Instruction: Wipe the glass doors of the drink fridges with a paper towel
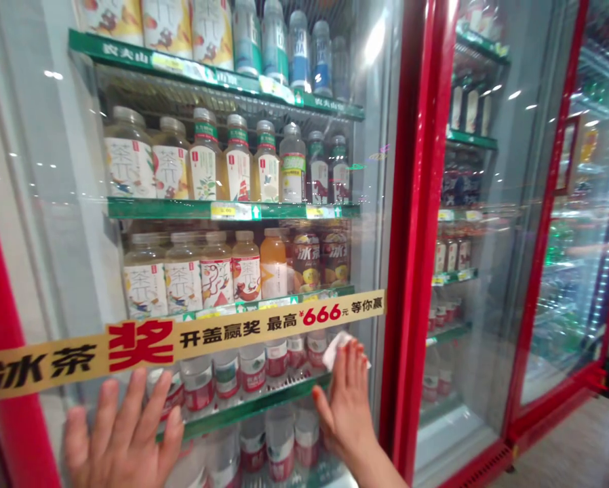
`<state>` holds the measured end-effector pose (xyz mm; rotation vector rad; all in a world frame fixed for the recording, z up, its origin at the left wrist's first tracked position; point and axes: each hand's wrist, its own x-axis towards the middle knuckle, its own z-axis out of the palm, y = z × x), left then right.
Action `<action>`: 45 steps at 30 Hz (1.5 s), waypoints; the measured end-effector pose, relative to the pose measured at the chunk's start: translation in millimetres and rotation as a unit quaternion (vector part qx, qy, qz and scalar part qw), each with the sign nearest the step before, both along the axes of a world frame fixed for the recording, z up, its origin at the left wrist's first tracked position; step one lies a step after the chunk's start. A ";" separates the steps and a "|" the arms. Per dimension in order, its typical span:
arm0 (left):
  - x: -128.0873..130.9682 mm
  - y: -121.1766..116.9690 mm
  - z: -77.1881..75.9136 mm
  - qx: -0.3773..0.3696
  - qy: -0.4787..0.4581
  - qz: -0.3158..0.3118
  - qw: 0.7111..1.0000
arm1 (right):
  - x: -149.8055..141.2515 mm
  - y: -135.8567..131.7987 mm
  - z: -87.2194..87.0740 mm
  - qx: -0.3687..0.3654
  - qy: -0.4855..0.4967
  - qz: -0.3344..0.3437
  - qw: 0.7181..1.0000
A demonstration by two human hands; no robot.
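Note:
A red-framed glass door [380, 237] of a drinks cooler fills most of the head view. My right hand [348, 400] presses a white tissue [335, 349] to the glass with its outstretched fingers, just below the right end of a yellow sticker strip [268, 328]. Part of the tissue lies hidden under the fingers. At the lower left, my left hand [124, 434] is spread flat with nothing in it, fingertips just under the strip. Whether its palm touches the glass I cannot tell. Behind the glass stand bottled drinks [238, 159] in rows.
Green-edged shelves [182, 208] carry several bottles and cans. Right of the door, a red upright frame [421, 237] divides it from another glass-fronted cooler [467, 271]. Further coolers continue at the far right, above a grey floor [574, 440]. Light reflections lie on the glass.

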<state>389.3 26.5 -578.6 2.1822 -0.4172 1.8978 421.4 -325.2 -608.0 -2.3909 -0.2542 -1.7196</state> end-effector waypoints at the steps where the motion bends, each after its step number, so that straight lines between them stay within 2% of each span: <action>1: -0.6 -1.1 1.1 0.005 -0.003 0.020 1.000 | 4.7 -4.3 13.3 0.061 0.007 -0.015 0.998; 2: -1.7 -2.5 3.1 0.015 -0.011 0.048 0.999 | 7.7 -2.7 23.5 0.097 0.010 -0.025 0.995; 3: -3.1 -4.1 5.8 0.028 -0.019 0.074 0.997 | 8.4 3.6 28.8 0.094 0.008 -0.027 0.995; 4: -4.7 -5.8 8.8 0.040 -0.020 0.081 0.996 | 6.6 12.3 28.2 0.054 0.003 -0.020 0.998; 6: -8.1 -9.0 14.2 0.057 -0.030 0.088 0.994 | -4.1 26.6 12.3 -0.084 -0.013 0.024 0.996; 8: -11.0 -11.7 17.2 0.063 -0.039 0.093 0.993 | -18.3 23.3 -9.1 -0.198 -0.030 0.082 0.976; 10: -12.2 -13.9 17.7 0.058 -0.036 0.098 0.993 | -23.5 1.5 -15.9 -0.217 -0.042 0.114 0.969; 11: -11.9 -14.9 17.7 0.056 -0.028 0.104 0.993 | -20.0 -11.3 -10.2 -0.190 -0.044 0.111 0.975; 13: -10.2 -16.7 17.6 0.055 -0.012 0.119 0.991 | -4.5 -26.6 17.1 -0.072 -0.034 0.073 0.994; 15: -8.4 -18.1 17.0 0.052 -0.008 0.132 0.990 | 8.8 -16.1 51.3 0.058 -0.014 0.034 0.998; 16: -8.4 -18.6 15.9 0.047 -0.006 0.133 0.990 | 10.2 -1.5 65.2 0.079 -0.007 0.038 0.996; 17: -9.2 -18.9 13.7 0.038 -0.006 0.129 0.991 | 7.4 17.0 75.0 0.054 -0.005 0.065 0.996; 19: -13.3 -18.6 5.1 0.010 -0.013 0.112 0.994 | -7.0 55.8 82.3 -0.094 -0.019 0.161 0.982; 21: -18.7 -17.3 -9.4 -0.016 -0.022 0.104 0.994 | -22.5 82.8 82.8 -0.253 -0.039 0.244 0.935; 23: -22.1 -16.1 -27.5 -0.023 -0.022 0.120 0.992 | -28.9 92.4 92.8 -0.331 -0.055 0.281 0.899; 25: -21.6 -15.8 -44.1 -0.017 -0.024 0.141 0.990 | -25.1 94.9 119.5 -0.346 -0.068 0.280 0.893; 27: -18.6 -15.9 -55.6 -0.015 -0.042 0.155 0.987 | -16.5 104.1 152.1 -0.301 -0.079 0.241 0.919; 29: -15.4 -15.4 -61.7 -0.020 -0.062 0.162 0.985 | -9.9 122.6 170.4 -0.255 -0.087 0.199 0.942; 30: -14.2 -14.8 -63.3 -0.022 -0.070 0.164 0.984 | -8.4 132.5 170.5 -0.258 -0.092 0.193 0.942; 31: -13.5 -14.2 -64.6 -0.022 -0.075 0.164 0.983 | -8.0 140.7 165.0 -0.288 -0.100 0.203 0.930; 32: -13.0 -13.5 -65.7 -0.022 -0.079 0.163 0.983 | -8.4 146.5 156.0 -0.341 -0.113 0.225 0.906; 34: -12.5 -12.3 -68.7 -0.019 -0.084 0.160 0.983 | -9.9 150.3 138.9 -0.460 -0.135 0.272 0.834; 35: -12.2 -11.9 -70.7 -0.019 -0.084 0.158 0.984 | -10.6 150.3 135.9 -0.500 -0.141 0.289 0.804; 36: -11.7 -11.5 -73.0 -0.020 -0.084 0.156 0.984 | -11.2 151.0 138.6 -0.519 -0.140 0.298 0.789; 37: -11.2 -11.2 -75.4 -0.022 -0.084 0.155 0.984 | -11.6 154.2 146.3 -0.515 -0.131 0.300 0.792; 38: -10.6 -10.8 -77.7 -0.024 -0.084 0.154 0.984 | -12.0 160.7 156.9 -0.491 -0.116 0.296 0.811; 40: -9.8 -9.8 -81.4 -0.025 -0.084 0.152 0.984 | -12.9 182.6 175.1 -0.405 -0.078 0.279 0.867; 41: -9.8 -9.2 -82.4 -0.025 -0.086 0.150 0.985 | -13.6 195.2 177.1 -0.370 -0.063 0.275 0.885; 42: -10.2 -8.6 -82.9 -0.023 -0.088 0.148 0.985 | -14.5 206.1 172.6 -0.354 -0.055 0.278 0.891; 43: -10.8 -8.0 -82.9 -0.019 -0.093 0.145 0.985 | -15.4 213.6 162.0 -0.364 -0.060 0.290 0.883; 45: -12.6 -7.3 -82.2 -0.003 -0.106 0.136 0.985 | -16.1 213.4 132.0 -0.439 -0.084 0.323 0.834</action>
